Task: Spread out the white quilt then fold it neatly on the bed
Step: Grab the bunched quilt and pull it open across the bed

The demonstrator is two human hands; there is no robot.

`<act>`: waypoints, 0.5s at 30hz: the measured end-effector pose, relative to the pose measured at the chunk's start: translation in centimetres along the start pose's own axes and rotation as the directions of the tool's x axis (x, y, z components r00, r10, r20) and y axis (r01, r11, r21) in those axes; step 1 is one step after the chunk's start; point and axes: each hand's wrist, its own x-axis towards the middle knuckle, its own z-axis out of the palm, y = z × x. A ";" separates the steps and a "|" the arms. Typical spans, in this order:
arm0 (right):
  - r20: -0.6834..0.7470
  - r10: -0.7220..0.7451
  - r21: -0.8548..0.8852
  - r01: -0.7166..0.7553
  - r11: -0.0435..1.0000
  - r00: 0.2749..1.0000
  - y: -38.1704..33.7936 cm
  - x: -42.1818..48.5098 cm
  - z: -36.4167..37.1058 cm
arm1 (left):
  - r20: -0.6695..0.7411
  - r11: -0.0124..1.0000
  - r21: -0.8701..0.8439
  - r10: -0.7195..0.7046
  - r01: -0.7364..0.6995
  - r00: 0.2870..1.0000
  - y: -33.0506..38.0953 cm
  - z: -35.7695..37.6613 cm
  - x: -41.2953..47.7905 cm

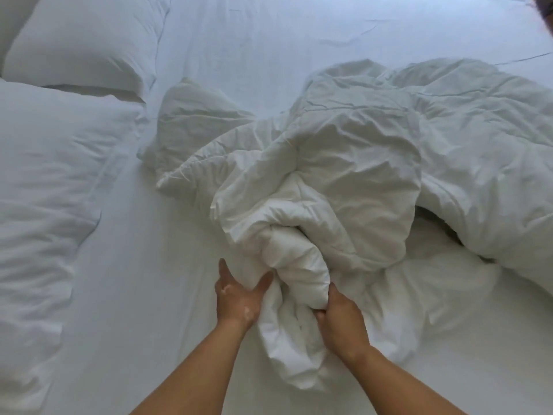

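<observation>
- Filling the whole view, the bed (119,295) is covered in a smooth white sheet with only light creases.
- The white quilt (344,163) lies crumpled in a heap over the middle and right of the bed. One bunched, rolled end trails down toward the person, and the rest is piled up toward the far right.
- Two white pillows sit on the left side, the near pillow (51,181) just beside the far pillow (80,46). Both are apart from the quilt.
- The right hand (341,319) is seen from the back on the right side of the rolled end. Its fingers (320,314) are curled into the fabric and grip the roll.
- The left hand (236,298) lies palm-up against the left side of the same roll. Its thumb is spread out over the sheet and one straight finger (264,280) touches the quilt. The other fingers are hidden behind the fold, so I cannot tell whether they hold anything.
- The roll sits between the two hands.
</observation>
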 end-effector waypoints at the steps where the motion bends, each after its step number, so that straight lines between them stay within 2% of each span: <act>1: -0.001 0.006 0.010 -0.006 1.000 1.000 -0.2 0.1 -0.1 | 0.067 0.999 0.029 -0.040 0.038 0.997 -0.9 0.5 0.1; 3: 0.026 -0.023 -0.021 0.023 0.999 0.999 0.1 0.1 -0.7 | 0.109 0.998 0.057 -0.016 0.009 0.994 -2.1 1.2 -0.2; 8: 0.165 0.000 -0.095 0.015 0.995 0.986 2.9 -2.2 -4.5 | 0.022 0.984 0.080 0.158 -0.159 0.987 -3.9 -0.1 -2.7; 12: 0.254 0.010 -0.174 0.036 0.984 0.967 4.7 -7.1 -3.9 | 0.035 0.984 0.118 0.129 -0.133 0.991 -10.4 -1.9 -7.5; 15: 0.267 0.024 -0.253 0.046 0.966 0.963 6.3 -11.0 -1.3 | 0.068 0.982 0.169 0.068 -0.079 0.995 -16.0 -1.0 -11.6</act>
